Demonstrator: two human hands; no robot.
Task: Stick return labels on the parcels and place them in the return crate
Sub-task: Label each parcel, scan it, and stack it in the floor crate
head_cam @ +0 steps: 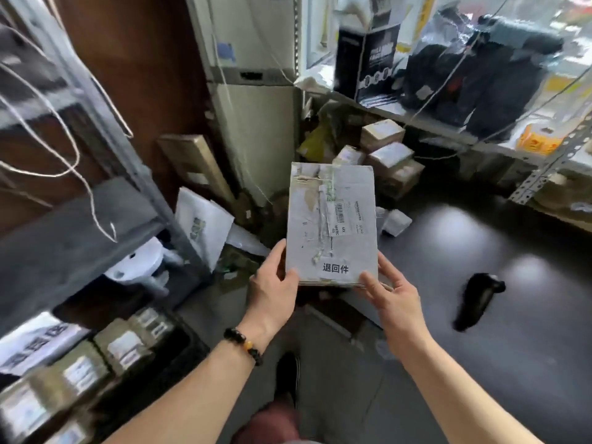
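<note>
Parcel point(331, 219) (return label point(335, 268) stuck on) held at near corners by both hands over open floor point(480, 283).

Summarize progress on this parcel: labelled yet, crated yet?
Done: a white return label sits on the parcel, at its near end. In hand: the left hand and right hand hold it above the floor. Left: placing it in the crate at lower left, which already holds boxes.

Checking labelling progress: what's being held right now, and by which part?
The parcel, by its near end: left grip on the near-left corner, right grip on the near-right, thumbs on top beside the return label.
</note>
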